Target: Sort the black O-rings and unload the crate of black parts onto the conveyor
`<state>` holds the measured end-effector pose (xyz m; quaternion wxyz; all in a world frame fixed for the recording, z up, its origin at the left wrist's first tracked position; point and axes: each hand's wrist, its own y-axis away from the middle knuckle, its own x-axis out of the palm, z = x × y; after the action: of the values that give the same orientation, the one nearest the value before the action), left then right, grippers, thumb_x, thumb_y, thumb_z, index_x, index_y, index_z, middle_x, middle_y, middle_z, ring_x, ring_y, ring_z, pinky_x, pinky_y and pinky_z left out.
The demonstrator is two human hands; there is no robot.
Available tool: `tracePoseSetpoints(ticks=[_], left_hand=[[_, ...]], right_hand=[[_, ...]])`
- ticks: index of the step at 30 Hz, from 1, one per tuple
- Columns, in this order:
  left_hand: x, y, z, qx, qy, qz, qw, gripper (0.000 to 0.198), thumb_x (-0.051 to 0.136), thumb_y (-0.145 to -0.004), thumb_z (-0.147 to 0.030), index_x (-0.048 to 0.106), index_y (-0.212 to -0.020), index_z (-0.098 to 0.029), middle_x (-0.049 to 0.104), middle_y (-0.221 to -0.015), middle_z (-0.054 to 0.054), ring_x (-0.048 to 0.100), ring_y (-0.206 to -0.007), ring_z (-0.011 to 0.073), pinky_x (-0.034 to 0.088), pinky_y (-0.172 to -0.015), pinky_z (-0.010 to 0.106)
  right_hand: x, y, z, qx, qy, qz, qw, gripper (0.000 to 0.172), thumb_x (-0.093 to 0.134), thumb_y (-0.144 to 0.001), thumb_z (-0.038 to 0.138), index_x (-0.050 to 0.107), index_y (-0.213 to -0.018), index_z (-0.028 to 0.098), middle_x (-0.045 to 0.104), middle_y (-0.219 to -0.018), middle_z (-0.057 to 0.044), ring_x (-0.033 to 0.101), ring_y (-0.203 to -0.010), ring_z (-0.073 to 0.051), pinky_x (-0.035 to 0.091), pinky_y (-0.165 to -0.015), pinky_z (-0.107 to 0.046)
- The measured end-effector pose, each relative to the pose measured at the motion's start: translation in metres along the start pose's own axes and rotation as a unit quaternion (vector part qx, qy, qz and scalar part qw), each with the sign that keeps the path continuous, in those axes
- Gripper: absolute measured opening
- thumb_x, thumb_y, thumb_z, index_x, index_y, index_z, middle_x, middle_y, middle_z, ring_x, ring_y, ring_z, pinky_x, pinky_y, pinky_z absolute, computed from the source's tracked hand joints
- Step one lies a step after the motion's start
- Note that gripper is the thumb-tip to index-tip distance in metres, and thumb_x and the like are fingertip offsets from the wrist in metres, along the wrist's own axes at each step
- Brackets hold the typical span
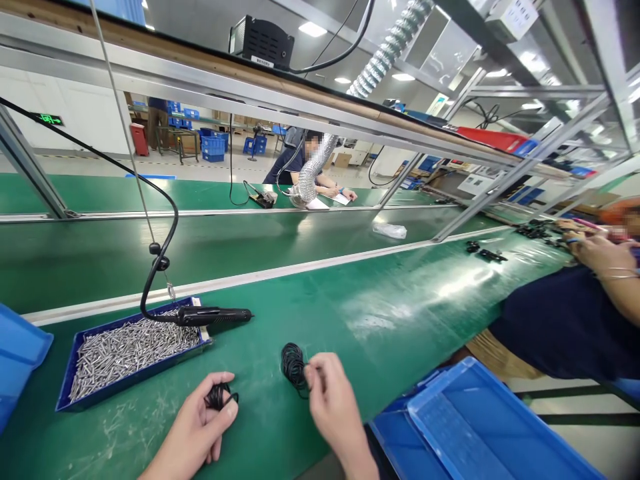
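Observation:
My left hand (200, 423) rests on the green table (350, 300) near its front edge, fingers closed around a small black coil of wire (219, 396). My right hand (334, 407) is just to the right of it, pinching a second black wire coil (293, 365) that lies on the table surface. A black electric screwdriver (214, 315) hangs on a cable and rests on the corner of a blue tray (67, 393) full of silver screws, behind my left hand.
Blue bins stand at the near right (475, 427) and far left (20, 347). A co-worker's arms (607, 267) are at the right by small black parts (485, 253). Another person (310, 167) sits across the line. A plastic bag (390, 231) lies mid-table.

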<state>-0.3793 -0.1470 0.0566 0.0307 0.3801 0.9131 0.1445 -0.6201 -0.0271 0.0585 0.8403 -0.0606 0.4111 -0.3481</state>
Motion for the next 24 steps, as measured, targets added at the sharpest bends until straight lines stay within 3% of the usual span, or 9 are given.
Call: tracePoseSetpoints(ticks=[3, 5, 7, 9, 13, 16, 19, 24], left_hand=[[-0.001, -0.001, 0.002, 0.011, 0.014, 0.011, 1.0, 0.088, 0.071, -0.081, -0.078, 0.043, -0.14, -0.02, 0.065, -0.1, 0.004, 0.052, -0.046, 0.0037, 0.038, -0.041, 0.017], [-0.004, -0.004, 0.007, 0.004, 0.001, 0.019, 1.0, 0.09, 0.071, -0.082, -0.077, 0.04, -0.141, -0.018, 0.064, -0.082, 0.0, 0.051, -0.046, 0.0059, 0.037, -0.042, 0.017], [-0.007, -0.007, 0.012, -0.008, -0.026, 0.024, 0.999, 0.089, 0.066, -0.085, -0.078, 0.038, -0.141, -0.015, 0.053, -0.061, -0.007, 0.049, -0.044, 0.0087, 0.036, -0.042, 0.017], [-0.008, -0.008, 0.013, -0.013, -0.034, 0.022, 0.999, 0.09, 0.063, -0.085, -0.081, 0.038, -0.14, -0.014, 0.049, -0.055, -0.009, 0.047, -0.042, 0.0096, 0.035, -0.041, 0.018], [-0.003, -0.003, 0.004, -0.022, -0.022, -0.008, 0.999, 0.094, 0.066, -0.081, -0.082, 0.043, -0.139, -0.013, 0.047, -0.049, -0.01, 0.044, -0.041, 0.0092, 0.034, -0.043, 0.017], [0.001, 0.0, -0.001, -0.023, -0.017, -0.022, 0.999, 0.096, 0.069, -0.077, -0.084, 0.047, -0.138, -0.012, 0.047, -0.047, -0.009, 0.044, -0.04, 0.0098, 0.033, -0.043, 0.017], [0.001, 0.0, 0.0, -0.017, -0.013, -0.024, 0.999, 0.094, 0.07, -0.078, -0.082, 0.048, -0.138, -0.013, 0.049, -0.049, -0.009, 0.046, -0.041, 0.0099, 0.033, -0.043, 0.018], [-0.002, -0.002, 0.004, -0.015, -0.025, -0.012, 0.999, 0.092, 0.067, -0.081, -0.081, 0.046, -0.14, -0.013, 0.05, -0.047, -0.008, 0.045, -0.04, 0.0098, 0.035, -0.044, 0.018]], right_hand=[[0.04, 0.021, 0.045, -0.062, -0.014, 0.125, 0.99, 0.018, 0.039, -0.106, 0.024, 0.053, -0.095, 0.024, 0.06, -0.096, -0.005, 0.061, -0.079, -0.019, 0.043, -0.07, -0.033], [0.061, 0.032, 0.062, -0.095, -0.015, 0.158, 0.983, 0.016, 0.04, -0.103, 0.019, 0.054, -0.098, 0.024, 0.062, -0.097, -0.004, 0.063, -0.08, -0.02, 0.041, -0.068, -0.033], [0.068, 0.035, 0.061, -0.09, -0.05, 0.173, 0.98, 0.015, 0.043, -0.103, 0.02, 0.058, -0.103, 0.025, 0.064, -0.099, -0.003, 0.065, -0.085, -0.019, 0.043, -0.071, -0.031], [0.059, 0.032, 0.045, -0.046, -0.066, 0.146, 0.986, 0.014, 0.048, -0.105, 0.029, 0.061, -0.107, 0.026, 0.064, -0.1, -0.003, 0.065, -0.088, -0.02, 0.046, -0.073, -0.031], [0.024, 0.022, -0.007, 0.071, 0.033, -0.001, 0.997, 0.032, 0.051, -0.104, 0.052, 0.065, -0.112, 0.024, 0.064, -0.105, -0.006, 0.065, -0.085, -0.024, 0.048, -0.072, -0.036], [0.012, 0.018, -0.033, 0.103, 0.057, 0.001, 0.993, 0.038, 0.048, -0.103, 0.055, 0.067, -0.111, 0.024, 0.064, -0.108, -0.008, 0.065, -0.087, -0.025, 0.05, -0.074, -0.039], [0.013, 0.015, -0.039, 0.102, 0.037, 0.017, 0.994, 0.039, 0.042, -0.105, 0.052, 0.068, -0.101, 0.023, 0.065, -0.1, -0.008, 0.064, -0.085, -0.025, 0.049, -0.075, -0.039], [0.007, 0.008, -0.04, 0.114, -0.001, -0.042, 0.993, 0.04, 0.044, -0.103, 0.054, 0.066, -0.096, 0.021, 0.065, -0.087, -0.006, 0.06, -0.069, -0.021, 0.047, -0.068, -0.037]])
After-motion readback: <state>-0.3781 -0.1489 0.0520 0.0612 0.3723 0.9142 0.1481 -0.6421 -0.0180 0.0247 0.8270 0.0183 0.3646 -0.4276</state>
